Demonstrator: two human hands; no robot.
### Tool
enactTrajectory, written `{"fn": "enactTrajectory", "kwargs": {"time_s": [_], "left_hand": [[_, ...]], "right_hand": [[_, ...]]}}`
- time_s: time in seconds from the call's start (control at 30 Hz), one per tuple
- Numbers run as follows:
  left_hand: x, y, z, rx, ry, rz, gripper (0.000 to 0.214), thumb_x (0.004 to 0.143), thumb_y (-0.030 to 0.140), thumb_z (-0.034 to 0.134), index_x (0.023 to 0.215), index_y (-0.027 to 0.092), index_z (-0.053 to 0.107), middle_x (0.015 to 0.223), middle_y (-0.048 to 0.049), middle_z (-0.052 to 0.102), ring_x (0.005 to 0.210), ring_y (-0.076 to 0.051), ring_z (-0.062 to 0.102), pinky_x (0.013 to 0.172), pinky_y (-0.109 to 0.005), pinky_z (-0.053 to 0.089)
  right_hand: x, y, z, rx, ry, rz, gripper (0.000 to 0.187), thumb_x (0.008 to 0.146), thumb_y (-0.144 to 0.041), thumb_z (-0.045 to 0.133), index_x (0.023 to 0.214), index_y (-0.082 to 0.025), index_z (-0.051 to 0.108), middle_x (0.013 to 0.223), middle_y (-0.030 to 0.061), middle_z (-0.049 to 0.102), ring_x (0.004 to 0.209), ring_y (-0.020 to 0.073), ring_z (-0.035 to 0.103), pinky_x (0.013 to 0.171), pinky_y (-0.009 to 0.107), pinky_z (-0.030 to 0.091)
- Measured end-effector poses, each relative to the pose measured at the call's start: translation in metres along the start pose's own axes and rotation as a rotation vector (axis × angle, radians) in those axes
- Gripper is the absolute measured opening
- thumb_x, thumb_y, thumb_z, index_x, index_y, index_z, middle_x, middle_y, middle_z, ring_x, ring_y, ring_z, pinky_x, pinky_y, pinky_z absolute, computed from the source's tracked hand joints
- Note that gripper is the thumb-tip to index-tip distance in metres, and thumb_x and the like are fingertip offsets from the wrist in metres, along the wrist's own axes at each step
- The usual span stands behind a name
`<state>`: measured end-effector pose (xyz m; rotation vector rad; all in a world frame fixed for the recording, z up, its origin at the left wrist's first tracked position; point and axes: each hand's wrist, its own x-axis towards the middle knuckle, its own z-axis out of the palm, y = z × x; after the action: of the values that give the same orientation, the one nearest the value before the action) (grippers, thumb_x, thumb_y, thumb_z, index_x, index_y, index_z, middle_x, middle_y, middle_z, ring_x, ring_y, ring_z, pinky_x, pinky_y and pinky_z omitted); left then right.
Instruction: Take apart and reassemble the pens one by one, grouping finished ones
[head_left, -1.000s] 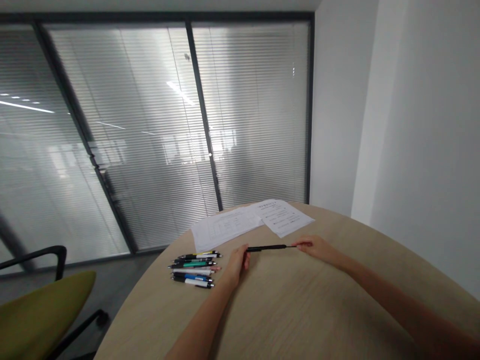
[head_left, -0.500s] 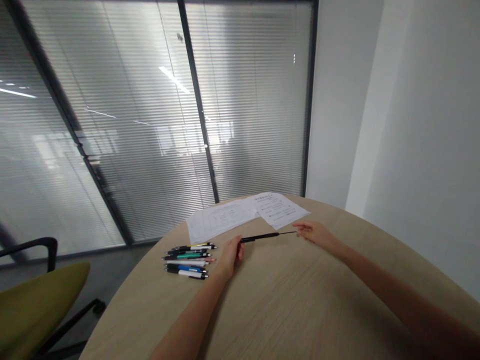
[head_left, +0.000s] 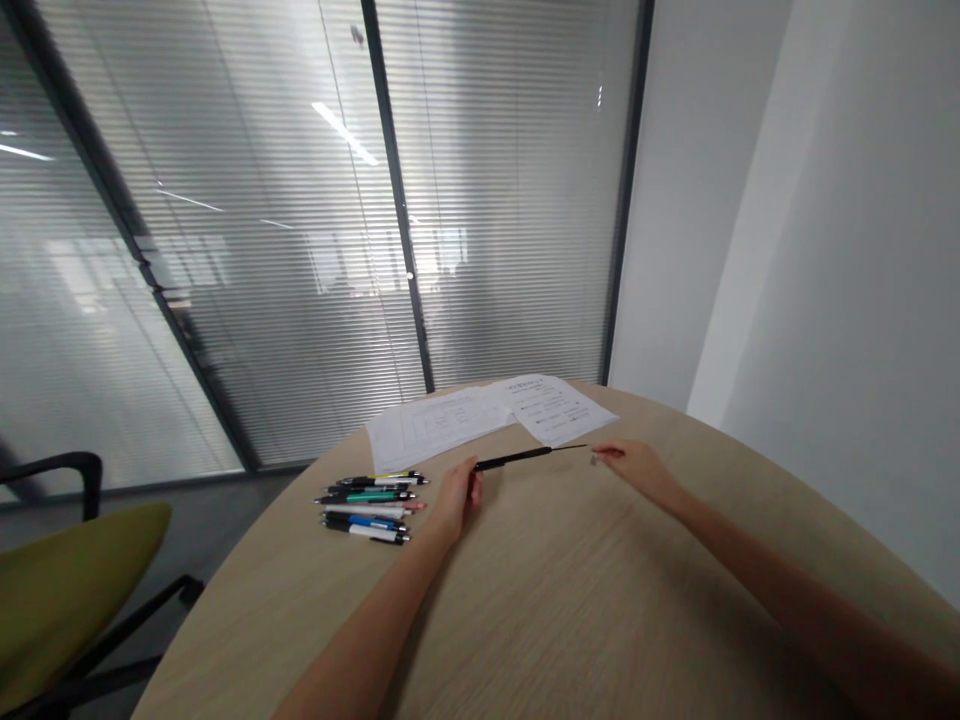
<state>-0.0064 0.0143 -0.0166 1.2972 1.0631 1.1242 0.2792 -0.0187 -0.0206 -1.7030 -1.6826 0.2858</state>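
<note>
My left hand (head_left: 456, 497) is closed round the rear end of a black pen (head_left: 516, 459), which points to the right, a little above the wooden table (head_left: 540, 600). From the pen's front end sticks out a thin dark refill (head_left: 570, 447). Just beyond the refill's tip, my right hand (head_left: 636, 468) has its fingers pinched together. A tiny greyish piece (head_left: 594, 459) shows at those fingertips, too small to name. Left of my left hand, several pens (head_left: 367, 508) lie side by side in a pile, with black, green, white and blue barrels.
Two printed sheets of paper (head_left: 439, 425) lie overlapping near the table's far edge. A green chair (head_left: 75, 590) with black armrests stands at the left. Behind the table rises a glass partition with blinds (head_left: 510, 220), and a white wall (head_left: 840, 300) stands on the right.
My right hand's fingers have drawn together and now pinch by the refill's tip. The pen is still in my left hand. The camera's view has shifted slightly.
</note>
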Motion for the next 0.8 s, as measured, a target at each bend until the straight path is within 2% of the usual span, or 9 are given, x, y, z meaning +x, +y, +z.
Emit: {"fn": "enactTrajectory", "kwargs": {"time_s": [0.17,0.27,0.5,0.8], "left_hand": [[0.003,-0.003,-0.001,-0.032,0.021,-0.005,0.036,0.069,0.047,0.044,0.046,0.018,0.045,0.032,0.0064,0.034,0.031,-0.008,0.031,0.037,-0.022,0.02],[0.005,-0.004,-0.002,-0.047,0.023,-0.005,0.038,0.07,0.048,0.042,0.045,0.019,0.043,0.032,0.0064,0.033,0.032,-0.008,0.031,0.037,-0.022,0.019],[0.003,-0.001,0.0,-0.053,0.016,-0.017,0.038,0.069,0.048,0.043,0.044,0.019,0.042,0.031,0.006,0.034,0.031,-0.008,0.03,0.036,-0.022,0.018],[0.002,-0.001,0.002,-0.049,0.027,-0.017,0.035,0.07,0.043,0.043,0.045,0.019,0.044,0.031,0.0055,0.036,0.031,-0.008,0.032,0.038,-0.022,0.019]], "right_hand": [[-0.004,-0.004,0.0,-0.049,-0.011,0.003,0.025,0.074,-0.017,0.05,0.096,-0.016,0.06,0.083,0.0052,0.068,0.076,0.0158,0.061,0.07,0.025,0.044],[-0.009,-0.007,0.007,-0.094,-0.017,0.002,0.027,0.075,-0.016,0.049,0.101,-0.015,0.056,0.078,0.0048,0.066,0.072,0.0152,0.061,0.065,0.023,0.043],[-0.016,-0.012,0.035,-0.255,-0.061,-0.015,0.013,0.075,-0.016,0.051,0.087,-0.017,0.055,0.077,0.0052,0.063,0.072,0.0155,0.058,0.063,0.023,0.037],[0.0,-0.019,0.046,-0.35,-0.054,-0.004,0.009,0.079,-0.018,0.045,0.085,-0.016,0.052,0.081,0.0078,0.062,0.073,0.0167,0.056,0.061,0.024,0.033]]}}
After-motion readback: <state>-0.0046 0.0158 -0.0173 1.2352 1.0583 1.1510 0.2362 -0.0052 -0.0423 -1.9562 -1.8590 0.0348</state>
